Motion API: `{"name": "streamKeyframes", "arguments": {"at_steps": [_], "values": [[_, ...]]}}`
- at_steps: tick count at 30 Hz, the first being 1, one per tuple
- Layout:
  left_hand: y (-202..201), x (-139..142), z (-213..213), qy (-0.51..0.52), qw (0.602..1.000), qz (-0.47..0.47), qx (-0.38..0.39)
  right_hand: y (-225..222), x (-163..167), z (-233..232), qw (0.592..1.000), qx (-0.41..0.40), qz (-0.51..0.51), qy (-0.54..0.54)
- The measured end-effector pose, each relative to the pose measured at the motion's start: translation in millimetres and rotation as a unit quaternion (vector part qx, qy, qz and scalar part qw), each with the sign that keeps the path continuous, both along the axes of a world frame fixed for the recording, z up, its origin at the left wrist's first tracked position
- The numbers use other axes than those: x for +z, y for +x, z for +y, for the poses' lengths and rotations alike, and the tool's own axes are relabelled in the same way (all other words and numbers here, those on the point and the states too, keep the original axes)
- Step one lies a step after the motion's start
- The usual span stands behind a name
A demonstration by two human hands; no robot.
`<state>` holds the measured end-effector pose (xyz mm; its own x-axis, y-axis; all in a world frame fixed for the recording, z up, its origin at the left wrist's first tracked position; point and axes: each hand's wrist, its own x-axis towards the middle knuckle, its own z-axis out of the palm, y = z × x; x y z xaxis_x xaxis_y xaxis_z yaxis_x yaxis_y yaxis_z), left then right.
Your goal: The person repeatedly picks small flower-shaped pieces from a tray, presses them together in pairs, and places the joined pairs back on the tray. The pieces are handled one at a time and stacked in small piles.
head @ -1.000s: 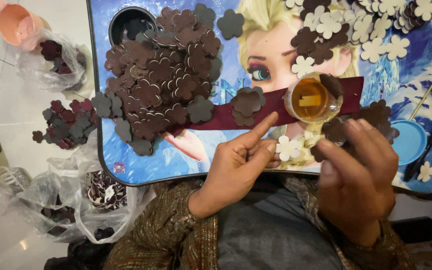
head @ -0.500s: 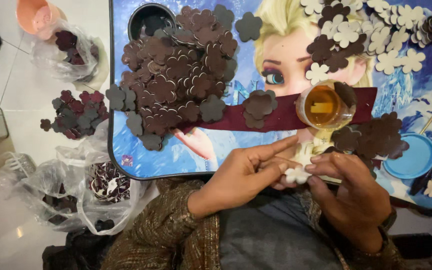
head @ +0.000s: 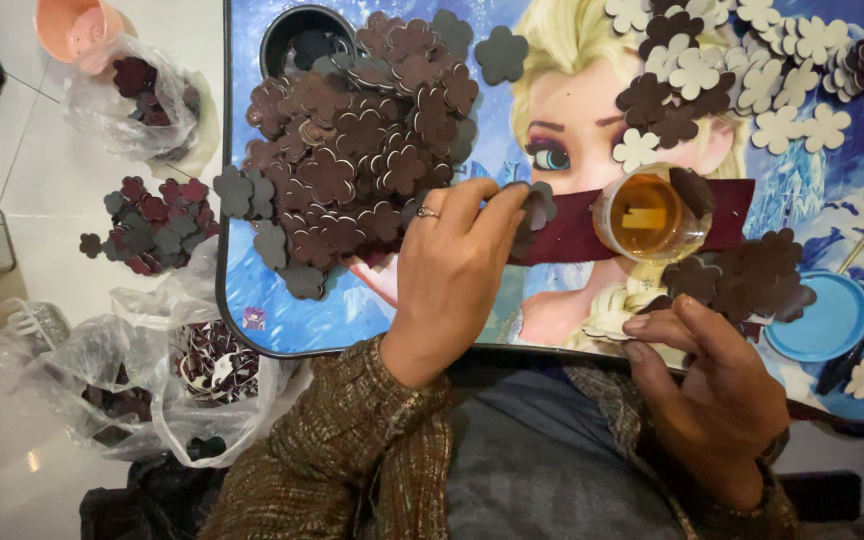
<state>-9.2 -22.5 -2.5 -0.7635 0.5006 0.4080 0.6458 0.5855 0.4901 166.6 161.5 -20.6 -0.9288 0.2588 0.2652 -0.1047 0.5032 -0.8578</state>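
Reaching up from beside the right hand (head: 712, 390), which grips a cream flower (head: 607, 325), the left hand (head: 452, 270) now pinches a grey flower (head: 537, 205) on the worktop (head: 262, 310), seemingly mid-pickup; lifting it clear comes next.

Your left hand (head: 447, 275) pinches a dark brown flower cutout (head: 537, 205) at its fingertips, lifted just over the maroon strip (head: 572, 228) that runs across the tray. The cutout is flat, with rounded petals, and lies at the right edge of the big brown pile (head: 362, 140). Your right hand (head: 717, 395) holds a cream flower cutout (head: 612, 322) at the tray's near rim, mostly hidden by your fingers.
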Motion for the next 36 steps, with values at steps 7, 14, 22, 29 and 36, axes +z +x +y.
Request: {"name": "streamKeyframes", "arguments": {"at_steps": [7,14,22,29,36], "values": [[8,10,-11,0.032,0.998,0.029,-0.038,-1,0,-3,1.0,0.003,0.001,0.0],[41,-3,-8,0.276,0.764,-0.578,-0.079,4,14,-9,0.989,-0.048,-0.043,-0.13],[52,-21,-4,0.368,0.621,-0.682,-0.113,-5,35,-14,0.959,-0.119,-0.086,-0.243],[48,-7,-5,0.317,0.625,-0.692,-0.173,-15,44,-15,0.949,-0.107,-0.153,-0.254],[47,-5,-7,0.212,0.675,-0.684,-0.18,-17,47,-12,0.96,-0.067,-0.166,-0.216]]}}
